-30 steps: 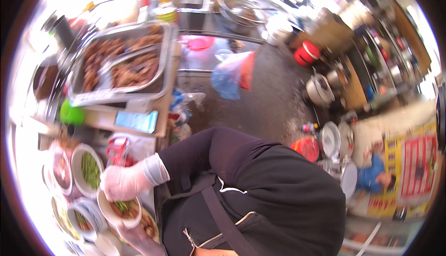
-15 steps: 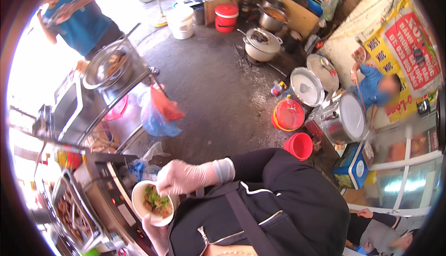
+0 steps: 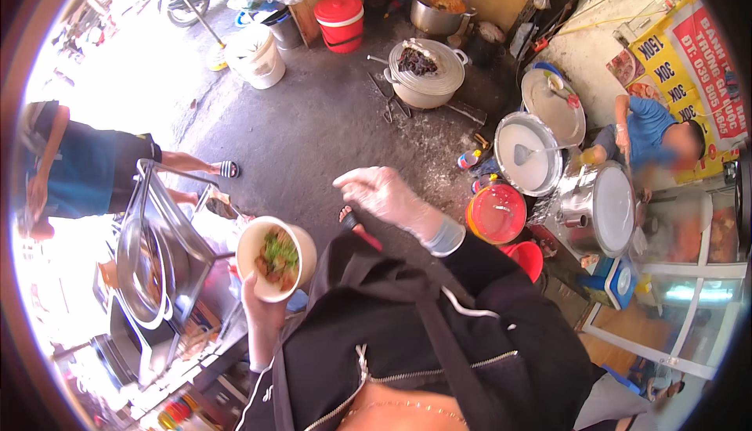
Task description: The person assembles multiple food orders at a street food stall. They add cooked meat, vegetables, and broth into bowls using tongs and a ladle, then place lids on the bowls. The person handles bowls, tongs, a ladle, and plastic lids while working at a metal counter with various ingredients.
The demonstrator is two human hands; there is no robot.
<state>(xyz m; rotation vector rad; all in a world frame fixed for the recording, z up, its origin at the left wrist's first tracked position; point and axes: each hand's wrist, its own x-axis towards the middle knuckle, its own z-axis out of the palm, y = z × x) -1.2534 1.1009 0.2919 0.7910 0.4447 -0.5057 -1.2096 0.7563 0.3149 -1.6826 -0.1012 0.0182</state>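
Observation:
My left hand (image 3: 265, 317) grips a white paper bowl (image 3: 305, 252) from its near side, tilted so that its inside shows. Chopped green herbs (image 3: 280, 253) lie in it over brownish food. In a thin clear glove, my right hand (image 3: 384, 196) is raised over the floor, to the right of the bowl and apart from it. Its fingers stretch out to the left, slightly bent, and no item shows in them.
A metal cart with a lidded pot (image 3: 145, 274) stands at left, beside a person in blue (image 3: 78, 169). Ahead are a lidded pot (image 3: 427, 79), a red bucket (image 3: 339, 22) and a white bucket (image 3: 258, 59). Another person (image 3: 650, 129) sits at right near a steaming pot (image 3: 612, 208).
My right hand has left the bowl and moved up and right, its fingers straightening. The bowl has risen in my left hand. My view has turned, and the person in blue appears lower left.

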